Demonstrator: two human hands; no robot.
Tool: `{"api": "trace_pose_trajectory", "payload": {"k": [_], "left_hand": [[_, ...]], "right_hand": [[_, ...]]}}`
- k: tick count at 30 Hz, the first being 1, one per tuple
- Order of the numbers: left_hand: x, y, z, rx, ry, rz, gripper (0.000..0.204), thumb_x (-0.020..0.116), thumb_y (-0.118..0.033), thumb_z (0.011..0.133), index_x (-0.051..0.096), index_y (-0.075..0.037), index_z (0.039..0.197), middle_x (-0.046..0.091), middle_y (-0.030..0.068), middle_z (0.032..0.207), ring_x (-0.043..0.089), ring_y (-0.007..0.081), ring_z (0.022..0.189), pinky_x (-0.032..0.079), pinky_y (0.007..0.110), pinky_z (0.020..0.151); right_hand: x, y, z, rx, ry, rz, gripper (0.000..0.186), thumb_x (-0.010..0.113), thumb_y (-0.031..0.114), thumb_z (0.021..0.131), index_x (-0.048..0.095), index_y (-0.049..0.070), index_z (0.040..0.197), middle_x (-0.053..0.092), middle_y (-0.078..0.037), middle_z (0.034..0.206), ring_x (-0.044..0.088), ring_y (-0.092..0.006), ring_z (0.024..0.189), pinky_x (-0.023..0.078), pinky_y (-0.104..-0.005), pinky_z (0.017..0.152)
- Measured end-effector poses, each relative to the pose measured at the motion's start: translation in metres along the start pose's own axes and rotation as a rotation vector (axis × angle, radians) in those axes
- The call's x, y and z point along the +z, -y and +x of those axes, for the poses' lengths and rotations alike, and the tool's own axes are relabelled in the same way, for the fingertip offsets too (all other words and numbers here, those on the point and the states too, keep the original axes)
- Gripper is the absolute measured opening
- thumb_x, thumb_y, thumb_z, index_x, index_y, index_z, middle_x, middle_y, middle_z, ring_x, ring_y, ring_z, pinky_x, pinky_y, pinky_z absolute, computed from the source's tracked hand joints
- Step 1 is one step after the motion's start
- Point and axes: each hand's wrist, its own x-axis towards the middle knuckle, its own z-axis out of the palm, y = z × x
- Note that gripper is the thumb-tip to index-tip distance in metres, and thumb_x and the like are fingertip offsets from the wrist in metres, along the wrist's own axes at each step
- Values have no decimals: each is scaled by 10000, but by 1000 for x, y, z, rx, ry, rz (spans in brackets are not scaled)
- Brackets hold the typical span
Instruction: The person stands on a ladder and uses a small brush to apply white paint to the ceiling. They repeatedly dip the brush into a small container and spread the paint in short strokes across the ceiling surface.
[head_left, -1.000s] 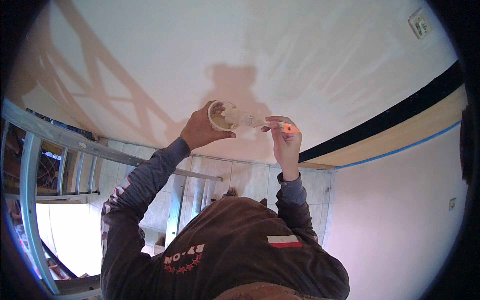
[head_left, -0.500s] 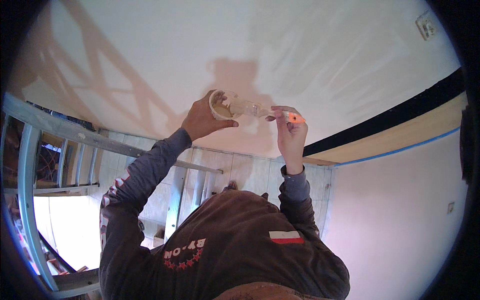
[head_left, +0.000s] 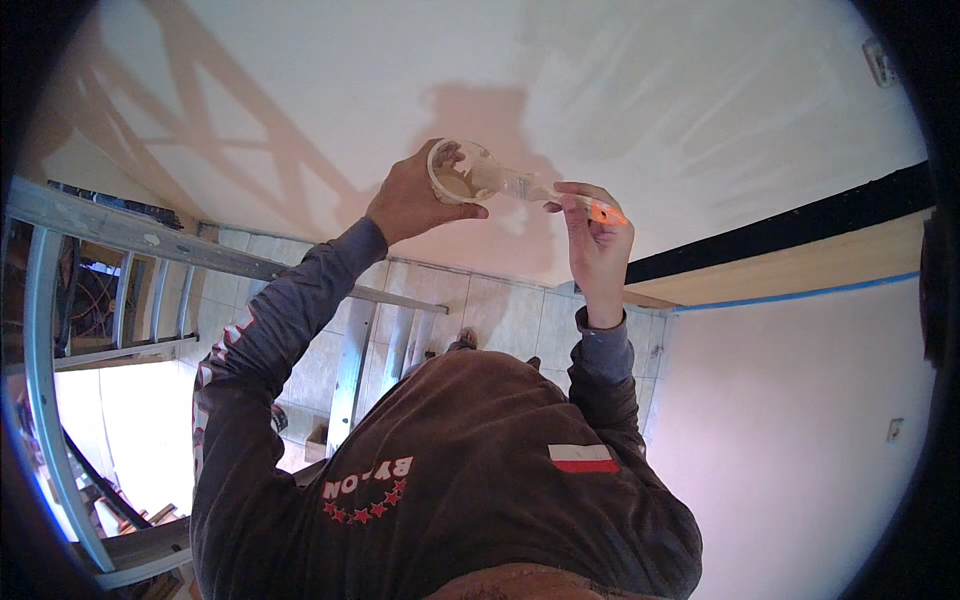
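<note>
A round see-through tub [head_left: 437, 190] with pale paint or a similar coating in it is held up in front of the wall, tilted so that its mouth shows. My left hand [head_left: 402, 205] is closed round its side, thumb along the lower edge. From the right, my right hand [head_left: 600, 245] pinches a flat paintbrush [head_left: 518, 186] by its handle, which ends in bright orange. The brush lies nearly level, its pale bristles at the tub's right rim. Whether the bristle tips are inside the tub or against its edge is hard to make out.
A pale wall [head_left: 640, 130] with streaky patches stands close ahead. On my left is a metal ladder [head_left: 45, 330], its long rail [head_left: 200, 250] reaching toward my body. Light floor tiles [head_left: 500, 300] lie far below. A dark band [head_left: 780, 225] runs along the wall on the right.
Both hands, with the tub and brush, sit slightly higher and further right in view. The tub's mouth shows more fully. The wall outlet has shifted right as the view turned a little.
</note>
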Motion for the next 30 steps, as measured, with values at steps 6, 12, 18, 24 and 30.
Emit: {"api": "trace_pose_trajectory", "payload": {"k": [6,12,18,24,30], "left_hand": [[1,2,0,5,-10,11,917,955,-422,669,501,4,1343,682,170,1234,680,275,1151,547,383,1003],[2,1,0,-32,3,-5,906,959,-398,667,510,-5,1349,675,155,1255,661,254,1183,528,370,1025],[3,4,-2,-10,-56,-35,969,946,-492,651,508,39,1333,685,186,1231,681,302,1153,540,388,1004],[4,12,-1,1,-78,11,975,948,-497,646,508,41,1331,686,185,1229,685,296,1145,542,391,999],[-1,5,0,-17,-30,13,944,955,-444,655,508,18,1346,675,169,1262,663,278,1186,522,382,1030]], "right_hand": [[0,0,-2,-47,0,-11,191,638,104,1017,694,-72,1065,717,-114,1085,703,-156,878,557,-269,778],[1,5,2,61,-137,-18,211,633,150,1028,704,-48,1043,723,-101,939,681,-122,791,514,-237,677],[-2,-17,21,248,-237,281,295,613,275,1049,689,-5,1101,651,-20,771,481,-29,603,330,-179,511],[-3,-9,73,40,-206,194,310,595,259,1058,695,-20,1147,663,-24,810,431,-21,597,314,-180,512],[-2,27,143,-379,47,-309,253,658,232,1004,754,1,1042,748,-42,853,630,-99,692,496,-264,623]]}}
